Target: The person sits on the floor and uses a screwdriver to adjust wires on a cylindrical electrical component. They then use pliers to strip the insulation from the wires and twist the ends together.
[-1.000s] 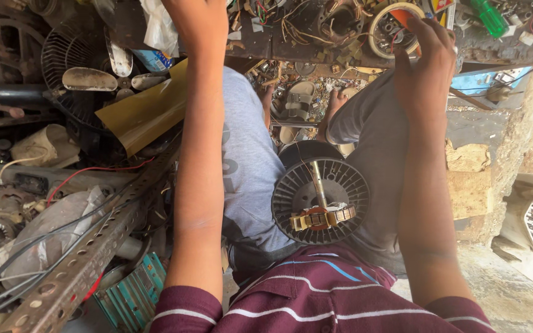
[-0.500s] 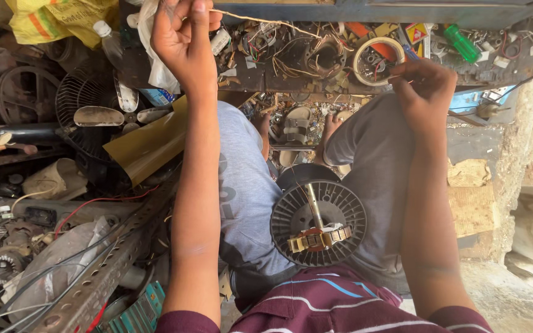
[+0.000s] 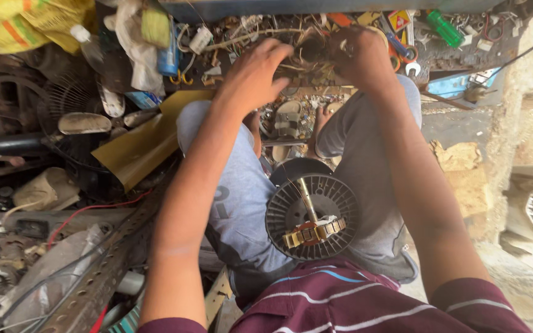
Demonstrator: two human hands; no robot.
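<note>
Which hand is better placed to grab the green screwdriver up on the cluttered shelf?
Probably the right hand: it lies nearer the green screwdriver, while the left hand is farther off among the wires.

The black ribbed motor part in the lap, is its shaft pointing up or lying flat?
Pointing up: the black ribbed motor part rests between the knees, its metal shaft rising toward the camera.

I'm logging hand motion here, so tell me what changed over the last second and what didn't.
The left hand came in from the upper left to the wire tangle on the cluttered bench. The right hand shifted leftward to the same tangle, so both hands now meet there. Whether either grips anything cannot be told. The black ribbed motor part stayed in the lap.
</note>
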